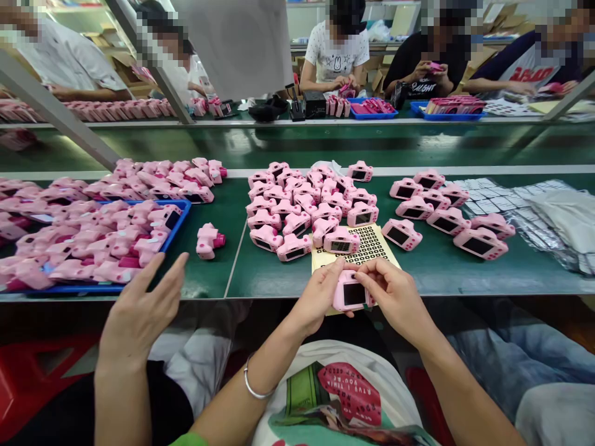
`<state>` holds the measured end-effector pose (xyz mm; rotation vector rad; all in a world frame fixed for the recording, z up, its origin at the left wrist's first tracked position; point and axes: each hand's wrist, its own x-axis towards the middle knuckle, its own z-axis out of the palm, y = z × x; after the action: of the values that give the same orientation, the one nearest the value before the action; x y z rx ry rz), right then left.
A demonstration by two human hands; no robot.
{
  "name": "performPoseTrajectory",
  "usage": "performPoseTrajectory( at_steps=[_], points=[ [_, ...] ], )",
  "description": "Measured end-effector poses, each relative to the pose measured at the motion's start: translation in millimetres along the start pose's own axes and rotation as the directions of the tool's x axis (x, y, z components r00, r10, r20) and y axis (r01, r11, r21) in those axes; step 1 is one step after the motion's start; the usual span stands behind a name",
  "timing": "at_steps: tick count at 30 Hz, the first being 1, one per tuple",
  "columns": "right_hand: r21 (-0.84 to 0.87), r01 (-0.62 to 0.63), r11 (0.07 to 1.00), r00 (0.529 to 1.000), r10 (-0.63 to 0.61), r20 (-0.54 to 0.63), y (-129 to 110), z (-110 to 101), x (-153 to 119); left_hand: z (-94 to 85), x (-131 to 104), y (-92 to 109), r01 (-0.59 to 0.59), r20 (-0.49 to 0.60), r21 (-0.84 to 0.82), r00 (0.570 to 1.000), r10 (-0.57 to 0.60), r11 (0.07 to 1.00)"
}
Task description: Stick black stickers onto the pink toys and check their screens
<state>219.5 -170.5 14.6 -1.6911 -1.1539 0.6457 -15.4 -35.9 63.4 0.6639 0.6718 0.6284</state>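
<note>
A pink toy camera point(352, 294) with a dark screen is held at the table's front edge, its screen side facing me. My left hand point(320, 290) is closed around its left side, thumb near the top. On its right, my right hand point(394, 296) has thumb and forefinger pressed together at the upper edge, beside a small black mark; the other fingers curl behind. Just beyond lies a yellowish sheet of black square stickers point(369, 248), with another toy camera point(341, 240) resting on it. Many more pink cameras point(302, 201) are clustered behind the sheet.
A co-worker's open hand point(144, 310) reaches in at left, near a blue tray point(179, 232) heaped with cameras. One camera point(209, 241) lies alone beside it. Several cameras point(449, 220) and plastic-wrapped label sheets point(493, 197) lie right. Other people sit across the green conveyor point(302, 145).
</note>
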Motion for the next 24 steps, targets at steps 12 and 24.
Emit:
performPoseTrajectory(
  at_steps=[12, 24],
  points=[
    [-0.051, 0.066, 0.997, 0.995, -0.070, -0.074, 2, 1, -4, 65.4, 56, -101, -0.023, 0.194, 0.402, 0.979, -0.060, 0.915],
    [0.367, -0.278, 0.888, 0.960, 0.240, 0.145, 11, -15, 5, 64.5, 58, -100, 0.067, 0.229, 0.308, 0.963, -0.142, 0.949]
  ],
)
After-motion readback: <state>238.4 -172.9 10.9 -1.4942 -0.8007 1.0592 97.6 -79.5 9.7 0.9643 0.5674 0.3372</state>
